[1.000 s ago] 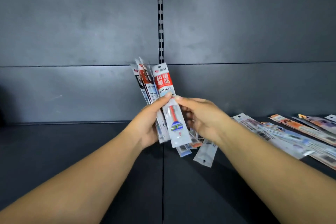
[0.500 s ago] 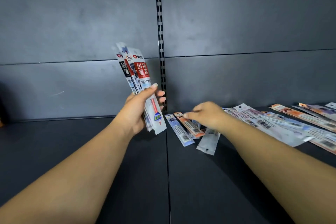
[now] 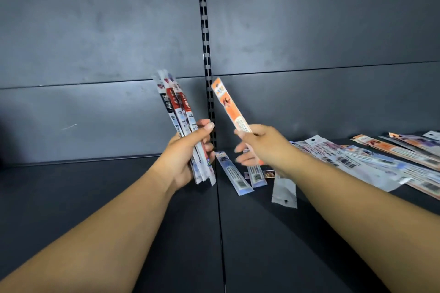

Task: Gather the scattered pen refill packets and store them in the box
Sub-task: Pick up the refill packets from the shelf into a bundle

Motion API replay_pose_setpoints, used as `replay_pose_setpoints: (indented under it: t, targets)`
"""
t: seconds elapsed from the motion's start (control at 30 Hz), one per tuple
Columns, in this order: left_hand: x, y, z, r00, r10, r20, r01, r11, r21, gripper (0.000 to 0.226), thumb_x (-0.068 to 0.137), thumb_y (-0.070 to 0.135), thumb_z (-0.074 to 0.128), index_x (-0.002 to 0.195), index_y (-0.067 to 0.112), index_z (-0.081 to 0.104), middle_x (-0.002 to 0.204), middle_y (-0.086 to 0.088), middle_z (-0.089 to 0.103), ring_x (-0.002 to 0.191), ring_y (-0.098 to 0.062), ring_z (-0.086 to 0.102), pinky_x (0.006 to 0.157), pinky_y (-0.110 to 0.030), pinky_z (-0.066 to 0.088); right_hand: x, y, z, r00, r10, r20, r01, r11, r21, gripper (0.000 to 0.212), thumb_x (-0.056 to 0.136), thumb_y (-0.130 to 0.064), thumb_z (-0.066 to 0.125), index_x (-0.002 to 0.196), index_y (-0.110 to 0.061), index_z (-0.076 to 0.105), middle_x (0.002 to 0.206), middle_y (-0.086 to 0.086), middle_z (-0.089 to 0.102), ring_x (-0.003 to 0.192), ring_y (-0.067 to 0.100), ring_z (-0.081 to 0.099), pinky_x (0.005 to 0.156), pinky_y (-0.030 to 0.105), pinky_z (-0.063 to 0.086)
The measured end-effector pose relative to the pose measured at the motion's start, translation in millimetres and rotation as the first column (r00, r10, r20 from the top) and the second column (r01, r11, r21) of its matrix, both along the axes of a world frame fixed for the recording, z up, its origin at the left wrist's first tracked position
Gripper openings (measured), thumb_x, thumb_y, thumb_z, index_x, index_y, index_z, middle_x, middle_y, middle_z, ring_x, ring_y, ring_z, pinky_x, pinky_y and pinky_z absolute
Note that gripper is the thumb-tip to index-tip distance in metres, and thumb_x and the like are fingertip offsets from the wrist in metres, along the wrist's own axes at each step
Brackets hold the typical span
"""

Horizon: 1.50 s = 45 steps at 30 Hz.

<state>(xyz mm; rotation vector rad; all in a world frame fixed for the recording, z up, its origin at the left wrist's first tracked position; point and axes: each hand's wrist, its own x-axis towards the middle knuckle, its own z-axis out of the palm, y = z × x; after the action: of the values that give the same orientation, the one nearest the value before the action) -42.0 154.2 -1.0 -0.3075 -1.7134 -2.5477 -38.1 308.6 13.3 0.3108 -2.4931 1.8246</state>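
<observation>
Dark shelf [image 3: 95, 197], grey back panel [image 3: 95, 31], seemingly metal.

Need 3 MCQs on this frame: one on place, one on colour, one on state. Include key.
1. Where do the loose refill packets lie?
A. On the dark shelf, on the right-hand side
B. In a box
C. On the floor

2. What is the main colour of the single long flat plastic packet held up by the right hand?
A. Green
B. Orange
C. Black

3. What is the left hand doing?
A. Lying flat on the shelf
B. Hanging open and empty
C. Gripping a bundle of red, black and white packets

Key: 1 A, they lie spread on the dark shelf beyond the right arm. 2 B, its printed face is orange. 3 C, thumb and fingers close round the upright bundle.
</observation>
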Motion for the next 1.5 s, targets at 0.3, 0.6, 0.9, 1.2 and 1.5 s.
replay_pose_setpoints:
  t: [0.3, 0.6, 0.9, 1.2, 1.5]
  targets:
    - [9.0, 1.8, 8.9, 0.999, -0.044, -0.004, 0.044, 0.999, -0.022, 0.034, 0.050, 0.043, 0.070, 0.075, 0.021, 0.060, 0.060, 0.004, 0.058, 0.058, -0.013, 0.055, 0.053, -0.023, 0.050, 26.9, -34.5, 0.9, 0.967, 0.055, -0.249, -0.046, 0.998, 0.040, 0.031, 0.098, -0.029, 0.033, 0.104, -0.018, 0.062, 0.109, 0.002, 0.042, 0.092, 0.010, 0.044, 0.083, 0.020, 0.031]
    - [7.1, -5.4, 14.8, 0.987, 0.133, -0.088, -0.144, 0.981, -0.133, 0.017, 0.075, 0.018, 0.070, 0.083, 0.016, 0.055, 0.070, 0.000, 0.061, 0.072, -0.015, 0.064, 0.061, -0.029, 0.053, 23.3, -25.1, -0.2, 0.954, 0.166, -0.250, -0.101, 0.963, 0.252, 0.035, 0.095, -0.030, 0.043, 0.109, -0.007, 0.065, 0.079, -0.012, 0.050, 0.082, 0.001, 0.055, 0.065, -0.001, 0.038]
    - [0.8, -15.0, -5.2, 0.984, 0.106, -0.146, -0.152, 0.921, -0.359, 0.022, 0.082, -0.002, 0.058, 0.087, 0.019, 0.056, 0.073, -0.002, 0.058, 0.063, -0.014, 0.057, 0.070, -0.025, 0.051, -10.9, -6.5, -25.7, 0.996, -0.077, -0.044, 0.078, 0.524, 0.848, 0.060, 0.077, -0.064, 0.051, 0.115, -0.020, 0.063, 0.142, 0.007, 0.029, 0.135, 0.028, 0.017, 0.110, 0.043, 0.021]
    - [-5.1, -19.4, -9.1, 0.993, 0.114, 0.038, -0.110, 0.989, -0.102, 0.017, 0.084, 0.006, 0.059, 0.075, 0.019, 0.052, 0.045, 0.005, 0.041, 0.035, -0.007, 0.039, 0.045, -0.020, 0.040, -7.7, -5.6, -20.5, 0.995, -0.086, -0.047, 0.096, 0.762, 0.641, 0.037, 0.080, -0.039, 0.060, 0.055, -0.014, 0.049, 0.073, 0.006, 0.048, 0.081, 0.023, 0.052, 0.060, 0.025, 0.047]
    - [2.1, -13.4, 1.3, 0.995, -0.070, 0.078, 0.066, 0.996, 0.053, 0.035, 0.065, 0.031, 0.068, 0.095, 0.018, 0.053, 0.041, 0.009, 0.038, 0.035, -0.005, 0.036, 0.039, -0.016, 0.034, 9.2, -11.6, -0.4, 0.999, 0.050, -0.019, -0.053, 0.965, -0.258, 0.033, 0.087, -0.013, 0.057, 0.063, -0.015, 0.034, 0.065, 0.005, 0.050, 0.040, 0.011, 0.029, 0.034, 0.015, 0.020]
